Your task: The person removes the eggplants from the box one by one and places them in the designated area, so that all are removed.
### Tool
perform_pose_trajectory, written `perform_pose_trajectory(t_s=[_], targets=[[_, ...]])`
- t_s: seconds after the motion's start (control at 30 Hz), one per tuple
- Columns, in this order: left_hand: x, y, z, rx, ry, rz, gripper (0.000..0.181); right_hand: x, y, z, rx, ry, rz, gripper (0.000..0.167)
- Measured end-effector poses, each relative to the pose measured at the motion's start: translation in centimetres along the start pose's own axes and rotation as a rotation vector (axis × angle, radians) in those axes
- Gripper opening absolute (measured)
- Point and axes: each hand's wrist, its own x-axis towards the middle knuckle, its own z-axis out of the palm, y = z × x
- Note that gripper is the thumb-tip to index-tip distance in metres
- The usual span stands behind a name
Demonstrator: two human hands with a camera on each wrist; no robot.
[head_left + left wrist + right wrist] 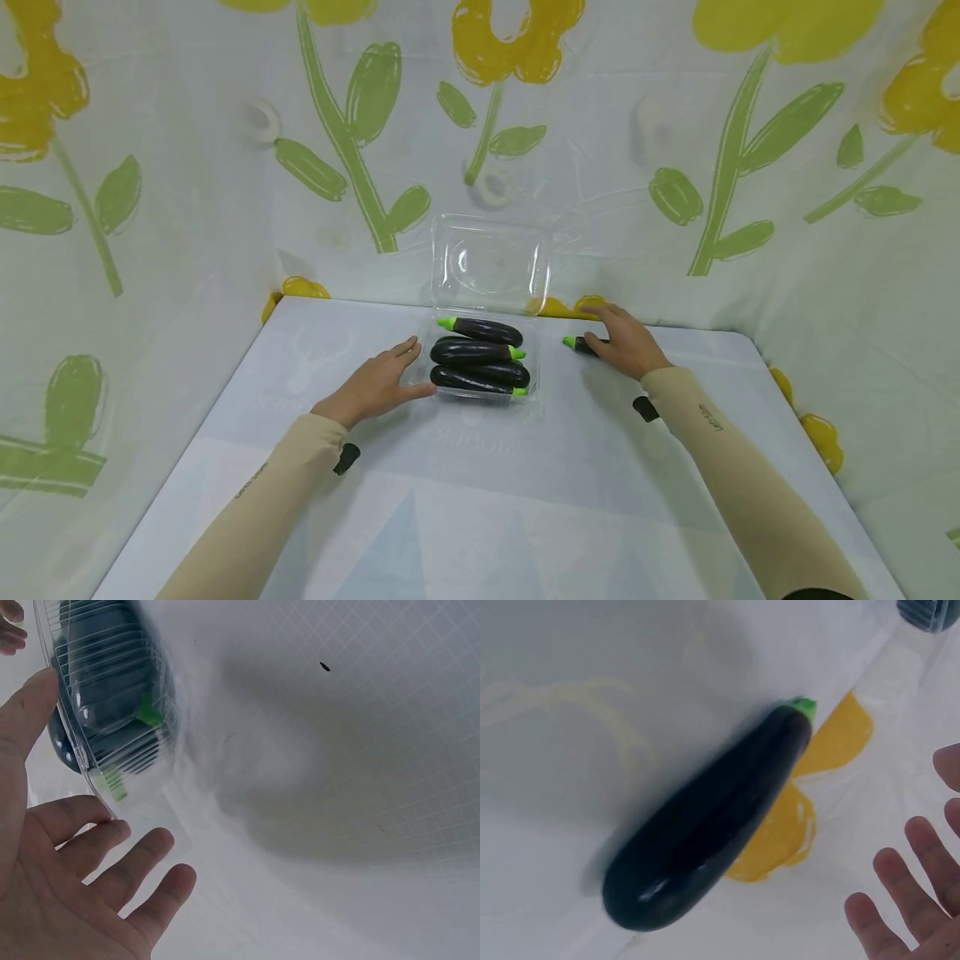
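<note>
A clear plastic clamshell box (534, 354) stands near the far edge of the table, its lid (491, 267) raised behind it. Several small dark eggplants (472, 352) with green stem ends lie inside. At the box's left side is my left hand (375, 385), fingers spread; in the left wrist view the thumb and index finger are at its rim. To the right of the box, my right hand (628, 343) hovers at a single eggplant (712, 817), hiding most of it in the head view. The right wrist view shows the fingers extended and apart from that eggplant.
The pale table (480, 500) carries faint blue triangle prints. A white curtain (592, 167) with yellow flowers and green leaves hangs behind the table and on both sides, close to the raised lid.
</note>
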Motion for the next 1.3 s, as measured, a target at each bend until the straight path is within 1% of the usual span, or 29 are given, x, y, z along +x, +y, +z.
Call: perform_pose_trajectory(t_s=[0.27,0.5,0.7,0.93,1.1,1.3], targets=[[-0.2,0.1,0.0,0.003,0.000,0.003,0.091,0.9,-2.2,0.4,0.022,-0.016,-0.035,0.051],[-0.2,0.2,0.1,0.000,0.009,0.010,0.090,1.6,-4.0,1.0,0.064,0.001,-0.094,0.052],[-0.1,0.1,0.0,0.015,0.008,0.012,0.090,2.1,-5.3,1.5,0.081,-0.024,-0.136,0.054],[0.0,0.1,0.0,0.005,-0.004,0.001,0.091,2.4,-6.8,1.7,0.120,-0.047,-0.155,0.054],[-0.1,0.0,0.1,0.005,0.000,0.003,0.091,2.5,-8.1,2.0,0.137,-0.069,-0.175,0.056],[-0.2,0.0,0.1,0.007,0.006,0.003,0.091,2.8,-9.6,2.7,0.145,-0.110,-0.163,0.061]])
